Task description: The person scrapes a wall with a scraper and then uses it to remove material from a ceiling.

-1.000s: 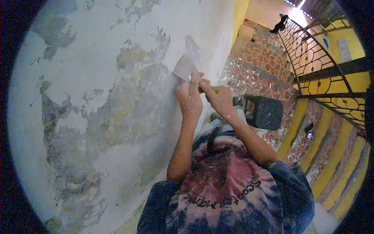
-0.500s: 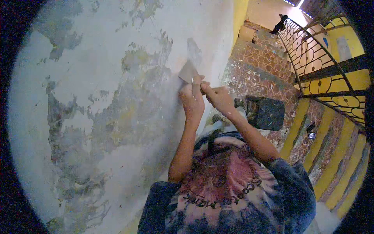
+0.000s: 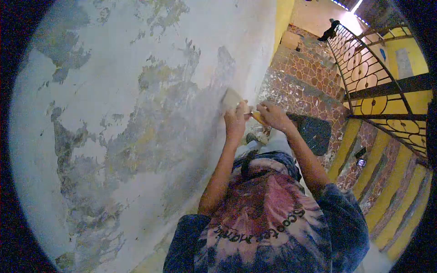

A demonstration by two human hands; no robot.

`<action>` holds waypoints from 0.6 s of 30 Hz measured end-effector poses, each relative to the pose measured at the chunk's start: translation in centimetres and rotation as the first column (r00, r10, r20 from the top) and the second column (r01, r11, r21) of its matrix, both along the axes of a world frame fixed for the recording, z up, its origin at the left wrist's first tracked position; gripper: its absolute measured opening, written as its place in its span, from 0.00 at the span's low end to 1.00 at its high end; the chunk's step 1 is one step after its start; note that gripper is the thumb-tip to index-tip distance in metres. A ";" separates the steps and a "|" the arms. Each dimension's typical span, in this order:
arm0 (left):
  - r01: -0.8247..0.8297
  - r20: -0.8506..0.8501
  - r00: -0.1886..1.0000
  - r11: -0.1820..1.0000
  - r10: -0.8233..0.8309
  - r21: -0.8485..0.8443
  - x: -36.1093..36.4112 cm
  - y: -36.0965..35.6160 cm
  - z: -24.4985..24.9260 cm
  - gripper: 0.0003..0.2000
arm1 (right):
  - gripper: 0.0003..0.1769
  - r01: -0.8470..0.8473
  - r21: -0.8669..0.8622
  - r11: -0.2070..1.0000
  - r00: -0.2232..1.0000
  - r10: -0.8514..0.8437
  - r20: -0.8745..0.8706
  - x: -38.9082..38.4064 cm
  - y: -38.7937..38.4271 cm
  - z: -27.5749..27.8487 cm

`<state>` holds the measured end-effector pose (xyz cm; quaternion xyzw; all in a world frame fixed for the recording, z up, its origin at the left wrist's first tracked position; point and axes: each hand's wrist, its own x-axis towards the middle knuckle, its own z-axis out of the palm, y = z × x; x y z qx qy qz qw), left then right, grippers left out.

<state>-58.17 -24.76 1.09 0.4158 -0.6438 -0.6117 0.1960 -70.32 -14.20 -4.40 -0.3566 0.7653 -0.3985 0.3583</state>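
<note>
A putty knife (image 3: 231,98) with a flat, pale blade is in both my hands, its blade tilted up toward the patchy wall (image 3: 123,141). My left hand (image 3: 235,122) is closed around the lower blade, fingers toward the neck. On the right, my right hand (image 3: 273,117) grips the yellow-orange handle. Whether the blade's edge touches the wall cannot be made out. White coating with grey and yellowish worn patches covers the wall beside my hands.
Right of me, a dark square-cornered object (image 3: 316,135) stands on the patterned tile floor (image 3: 302,68). Yellow-and-grey steps (image 3: 387,200) descend at lower right. A metal railing (image 3: 371,68) runs along the right. A small object with a bright face (image 3: 361,162) lies on the steps.
Both hands and the putty knife have moved down and right, away from the upper grey patch. My right hand is farther from my left, showing more of the handle.
</note>
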 end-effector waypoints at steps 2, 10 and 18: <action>-0.095 0.063 0.995 0.909 0.076 0.406 0.0 0.7 -1.8 0.18 | 0.29 -0.099 0.156 0.983 0.978 0.067 0.198 -0.9 0.6 1.8; -0.086 0.113 0.993 0.756 0.016 0.649 0.5 2.9 -4.6 0.23 | 0.26 -0.280 0.052 0.959 0.958 0.283 -0.046 -0.1 3.4 3.4; -0.013 0.028 1.000 0.824 -0.003 0.567 -1.1 3.5 -0.6 0.29 | 0.16 -0.019 0.058 0.998 0.995 0.013 0.104 -2.5 3.1 8.1</action>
